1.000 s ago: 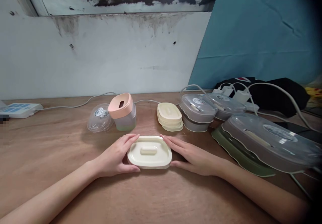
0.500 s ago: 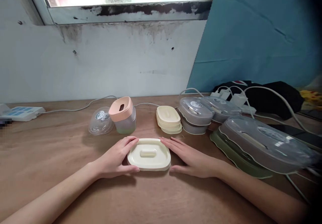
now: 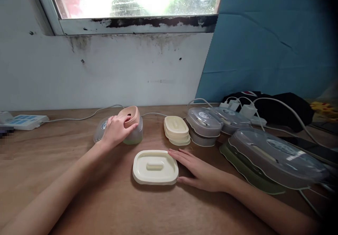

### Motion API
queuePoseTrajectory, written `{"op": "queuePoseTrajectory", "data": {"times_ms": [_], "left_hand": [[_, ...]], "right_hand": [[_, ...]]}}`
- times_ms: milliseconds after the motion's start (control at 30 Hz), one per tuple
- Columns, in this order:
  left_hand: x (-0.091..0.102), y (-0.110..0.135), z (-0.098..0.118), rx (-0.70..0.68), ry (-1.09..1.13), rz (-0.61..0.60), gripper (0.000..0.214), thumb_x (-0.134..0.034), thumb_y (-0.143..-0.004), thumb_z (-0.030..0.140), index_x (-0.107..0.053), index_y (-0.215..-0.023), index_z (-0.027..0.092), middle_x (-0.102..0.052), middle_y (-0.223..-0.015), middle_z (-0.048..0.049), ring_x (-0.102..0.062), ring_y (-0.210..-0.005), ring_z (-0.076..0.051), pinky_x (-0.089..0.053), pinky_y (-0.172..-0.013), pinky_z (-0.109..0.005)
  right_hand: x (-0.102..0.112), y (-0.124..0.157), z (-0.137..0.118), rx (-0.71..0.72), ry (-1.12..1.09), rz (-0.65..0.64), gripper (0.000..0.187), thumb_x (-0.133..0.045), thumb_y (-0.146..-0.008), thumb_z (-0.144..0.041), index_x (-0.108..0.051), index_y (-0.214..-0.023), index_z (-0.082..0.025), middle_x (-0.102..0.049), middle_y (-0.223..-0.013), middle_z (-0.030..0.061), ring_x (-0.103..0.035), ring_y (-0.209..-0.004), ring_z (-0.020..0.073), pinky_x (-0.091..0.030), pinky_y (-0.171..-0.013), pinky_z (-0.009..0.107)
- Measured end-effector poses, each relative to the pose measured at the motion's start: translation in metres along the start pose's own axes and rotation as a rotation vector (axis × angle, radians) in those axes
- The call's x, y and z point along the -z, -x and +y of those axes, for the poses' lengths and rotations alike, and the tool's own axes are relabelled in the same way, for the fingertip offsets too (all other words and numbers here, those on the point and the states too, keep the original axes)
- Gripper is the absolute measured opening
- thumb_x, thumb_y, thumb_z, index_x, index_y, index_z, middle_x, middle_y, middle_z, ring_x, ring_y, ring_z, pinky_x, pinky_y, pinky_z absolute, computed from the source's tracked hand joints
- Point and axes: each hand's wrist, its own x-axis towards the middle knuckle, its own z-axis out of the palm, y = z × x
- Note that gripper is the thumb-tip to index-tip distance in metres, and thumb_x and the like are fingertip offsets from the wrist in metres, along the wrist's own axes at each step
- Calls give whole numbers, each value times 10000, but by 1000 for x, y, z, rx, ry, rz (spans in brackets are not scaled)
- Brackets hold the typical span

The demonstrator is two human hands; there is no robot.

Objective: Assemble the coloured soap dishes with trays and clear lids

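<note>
A cream oval tray (image 3: 155, 166) lies flat on the wooden table (image 3: 79, 178) in front of me. My right hand (image 3: 201, 170) rests open against its right edge, fingers stretched flat. My left hand (image 3: 115, 129) is farther back, its fingers wrapped round the peach-coloured lid of a small translucent container (image 3: 133, 127). A clear round lid (image 3: 100, 132) lies behind that hand, mostly hidden by it.
A stack of cream oval trays (image 3: 176, 130) stands behind the tray. Clear-lidded boxes (image 3: 204, 124) and a large clear cover on a green tray (image 3: 274, 157) fill the right. White cables, chargers and a dark cloth (image 3: 280, 104) lie at the back right. A power strip (image 3: 22, 121) sits far left.
My left hand has left the cream tray's left edge and moved back onto the peach-lidded container. The right hand has stayed beside the tray. The view has tilted up slightly.
</note>
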Motion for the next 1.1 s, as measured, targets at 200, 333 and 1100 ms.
{"op": "queuePoseTrajectory", "data": {"times_ms": [200, 333, 1100], "left_hand": [[-6, -3, -4, 113, 134, 126, 394, -553, -782, 467, -629, -1041, 180, -671, -1026, -82, -607, -962, -276, -464, -844, -391], [2, 5, 5, 79, 242, 267, 404, -533, -820, 403, -543, -1141, 158, -628, -1104, -77, -594, -1002, -224, -476, -859, -325], [-14, 85, -7, -626, 599, -170, 452, -546, -774, 74, -433, -1204, 158, -546, -1122, -137, -421, -1201, -305, -391, -973, -495]], "right_hand": [[0, -1, 1, -12, 22, -9, 698, -471, -866, -460, -209, -1414, -117, -276, -1459, 124, -245, -1339, 235, -216, -1099, 462], [-1, -1, 1, -14, 27, -5, 701, -468, -866, -465, -214, -1412, -106, -280, -1457, 129, -245, -1339, 241, -224, -1096, 460], [-2, -2, 1, 5, 28, 25, 671, -502, -857, -448, -240, -1398, -150, -336, -1431, 135, -295, -1315, 253, -303, -1050, 481]]}}
